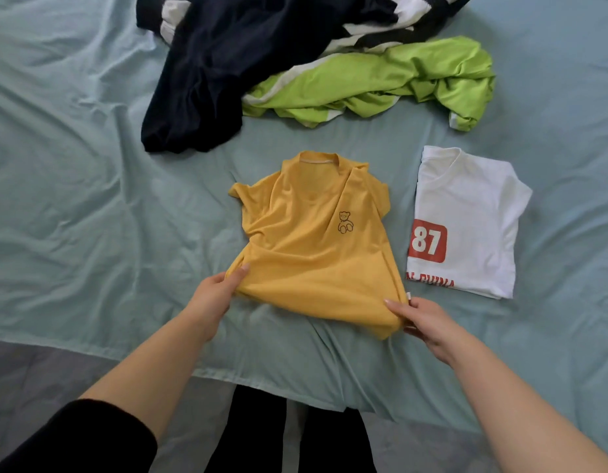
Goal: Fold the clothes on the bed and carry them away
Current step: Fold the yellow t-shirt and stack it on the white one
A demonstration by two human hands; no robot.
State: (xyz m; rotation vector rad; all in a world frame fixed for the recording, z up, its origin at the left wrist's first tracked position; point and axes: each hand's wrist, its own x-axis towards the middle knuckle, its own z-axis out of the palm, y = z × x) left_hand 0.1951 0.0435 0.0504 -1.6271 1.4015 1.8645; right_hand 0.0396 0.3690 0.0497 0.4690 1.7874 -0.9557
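The left hand (215, 295), seen from the head camera, pinches the near left corner of the yellow shirt (316, 254). Its thumb lies on top of the cloth and its fingers are tucked beneath, out of sight. The right hand (422, 319) grips the near right corner the same way, thumb on the fabric and fingers probably curled under the hem, though the cloth hides them. Both corners are lifted slightly off the bed (73, 165).

The yellow shirt lies in the middle of the bed near its front edge, collar pointing away. Its sides are folded in, and a small bear outline shows on the chest.

Just to its right, not touching it, a white shirt (473, 213) lies folded flat, with a red patch reading 87.

Farther back, 3 unfolded pieces are heaped together:
- A green top (381, 83) is crumpled behind the 2 shirts.
- A dark garment (220, 70) sprawls to its left and touches it.
- A striped cloth (415, 15) in black and white sits at the top edge, overlapping both.

The sheet is pale blue-green and creased. A black sleeve (73, 438) covers the upper left arm at the lower left.
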